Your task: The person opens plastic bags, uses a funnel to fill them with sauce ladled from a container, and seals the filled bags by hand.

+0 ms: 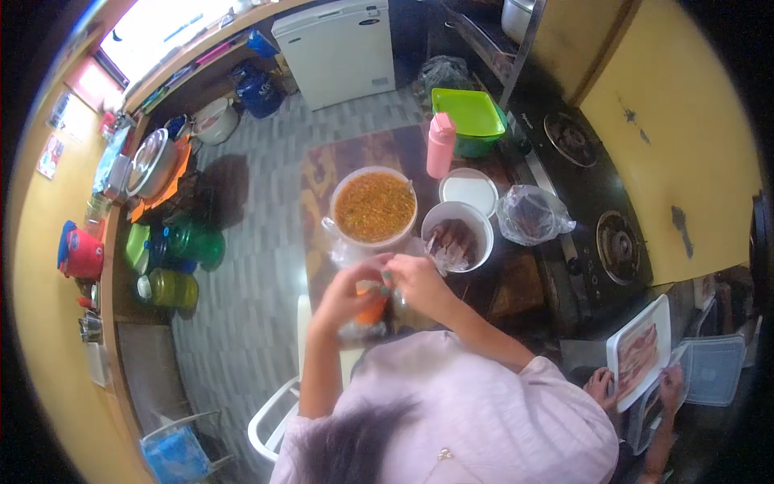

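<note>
Both hands meet over the table's near edge, just below a white bowl [339, 211] of orange-brown chunky sauce. My left hand [355, 292] and my right hand [409, 282] have their fingertips pinched together; whatever is between them is too small to make out. Beneath them an orange thing [370, 306] in clear plastic is partly hidden. To the right stands a white tub [484, 254] with brown pieces and a clear plastic bag inside. A round white lid [469, 191] lies behind the tub. A knotted clear bag [532, 216] with brown contents sits right of it.
A pink bottle [440, 145] and a green lidded container [468, 113] stand at the table's back. The black stove [584, 185] runs along the right. At lower right, another person's hands hold a white tray [639, 351] of meat. A white chair [270, 415] is at lower left.
</note>
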`<state>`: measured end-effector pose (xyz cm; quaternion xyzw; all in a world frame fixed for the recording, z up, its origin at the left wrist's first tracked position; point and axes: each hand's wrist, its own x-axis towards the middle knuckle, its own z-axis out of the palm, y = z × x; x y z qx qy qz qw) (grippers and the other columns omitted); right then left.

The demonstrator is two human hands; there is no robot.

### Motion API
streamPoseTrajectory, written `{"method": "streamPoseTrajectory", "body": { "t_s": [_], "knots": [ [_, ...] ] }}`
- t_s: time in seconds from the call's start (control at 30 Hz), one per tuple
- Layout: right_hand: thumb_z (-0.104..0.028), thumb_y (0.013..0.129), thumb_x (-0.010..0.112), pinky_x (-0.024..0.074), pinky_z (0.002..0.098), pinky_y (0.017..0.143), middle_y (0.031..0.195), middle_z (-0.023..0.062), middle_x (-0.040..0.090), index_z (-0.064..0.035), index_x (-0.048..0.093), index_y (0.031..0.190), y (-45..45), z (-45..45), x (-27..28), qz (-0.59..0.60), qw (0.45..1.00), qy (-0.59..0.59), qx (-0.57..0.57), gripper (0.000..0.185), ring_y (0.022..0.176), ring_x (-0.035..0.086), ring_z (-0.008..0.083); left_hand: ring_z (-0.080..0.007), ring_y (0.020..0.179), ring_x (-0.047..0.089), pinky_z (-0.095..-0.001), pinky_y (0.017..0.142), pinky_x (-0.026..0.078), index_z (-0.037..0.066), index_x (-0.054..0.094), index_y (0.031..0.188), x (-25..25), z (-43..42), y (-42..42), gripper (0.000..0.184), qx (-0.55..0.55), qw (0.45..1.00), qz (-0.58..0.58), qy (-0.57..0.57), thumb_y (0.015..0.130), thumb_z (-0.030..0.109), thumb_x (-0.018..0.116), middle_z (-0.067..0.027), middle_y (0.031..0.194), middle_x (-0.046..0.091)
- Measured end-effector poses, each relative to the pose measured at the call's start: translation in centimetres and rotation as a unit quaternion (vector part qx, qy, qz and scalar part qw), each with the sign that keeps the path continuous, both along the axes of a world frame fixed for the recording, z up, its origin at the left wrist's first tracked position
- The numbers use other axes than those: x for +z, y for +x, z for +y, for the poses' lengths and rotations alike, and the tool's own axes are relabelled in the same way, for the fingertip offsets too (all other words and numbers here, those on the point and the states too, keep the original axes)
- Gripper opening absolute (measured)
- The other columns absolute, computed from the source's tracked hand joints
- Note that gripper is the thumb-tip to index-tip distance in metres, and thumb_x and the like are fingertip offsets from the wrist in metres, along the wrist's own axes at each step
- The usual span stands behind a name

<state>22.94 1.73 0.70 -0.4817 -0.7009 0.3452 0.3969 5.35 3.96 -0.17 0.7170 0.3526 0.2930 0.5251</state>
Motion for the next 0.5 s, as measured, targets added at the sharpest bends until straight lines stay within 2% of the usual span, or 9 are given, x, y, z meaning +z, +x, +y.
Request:
{"method": "streamPoseTrajectory", "body": {
  "t_s": [0.07,0.17,0.27,0.37,0.47,0.5],
  "knots": [
    [-0.002,0.075,0.05,0.0432,0.0388,0.063,0.074,0.0173,0.055,0.0,0.056,0.075,-0.7,-0.3,-0.5,0.013,1.0,0.02,0.003,0.006,0.07,0.056,0.033,-0.0164,0.097,0.054,-0.0277,0.081,0.043,0.002,0.055,0.103,-0.3,-0.5,-0.2,0.04,0.036,0.998,0.035,0.035,0.065,-0.005,0.062,-0.0098,0.112,0.056],
    [-0.001,0.073,0.051,0.0427,0.0403,0.063,0.074,0.0179,0.054,0.0003,0.057,0.076,-1.2,-0.5,-1.1,0.0,1.0,0.021,-0.007,0.007,0.071,0.055,0.0345,-0.0143,0.089,0.054,-0.0277,0.075,0.044,0.0,0.057,0.094,1.9,-1.8,1.2,0.032,0.126,0.984,0.126,0.004,0.064,-0.003,0.066,-0.0097,0.112,0.056],
    [-0.006,0.073,0.053,0.0449,0.0411,0.069,0.078,0.0149,0.055,-0.0013,0.059,0.078,-1.1,-0.6,-0.6,-0.034,0.999,-0.005,-0.007,0.009,0.078,0.056,0.0331,-0.0121,0.081,0.054,-0.025,0.068,0.044,0.0,0.059,0.089,1.3,-2.4,1.3,0.025,0.146,0.988,0.033,0.046,0.065,-0.004,0.066,-0.008,0.101,0.058],
    [-0.006,0.073,0.054,0.0452,0.04,0.071,0.079,0.0134,0.055,-0.003,0.059,0.078,-0.7,-0.7,-1.7,-0.101,0.995,0.026,0.002,0.008,0.08,0.056,0.0313,-0.0112,0.076,0.054,-0.0224,0.065,0.044,-0.001,0.061,0.086,2.5,-2.4,-0.2,0.018,0.174,0.983,0.002,0.049,0.069,-0.006,0.064,-0.0064,0.087,0.057],
    [-0.006,0.071,0.055,0.0454,0.0386,0.073,0.08,0.0121,0.055,-0.0048,0.06,0.077,-0.5,-1.1,-1.1,-0.136,0.99,0.045,0.019,0.008,0.082,0.055,0.0301,-0.0138,0.074,0.054,-0.0252,0.066,0.044,-0.003,0.061,0.08,2.5,-2.5,-1.9,0.01,0.238,0.969,-0.062,-0.022,0.071,-0.004,0.062,-0.0058,0.082,0.056],
    [-0.006,0.071,0.056,0.0456,0.038,0.072,0.08,0.012,0.055,-0.0047,0.06,0.077,-0.5,-1.2,-0.8,-0.114,0.993,0.036,0.018,0.007,0.082,0.055,0.0297,-0.0117,0.074,0.053,-0.0235,0.064,0.043,-0.005,0.061,0.076,3.0,-2.7,-2.0,0.002,0.256,0.961,-0.091,-0.05,0.074,-0.003,0.061,-0.0038,0.08,0.055]
  ]
}}
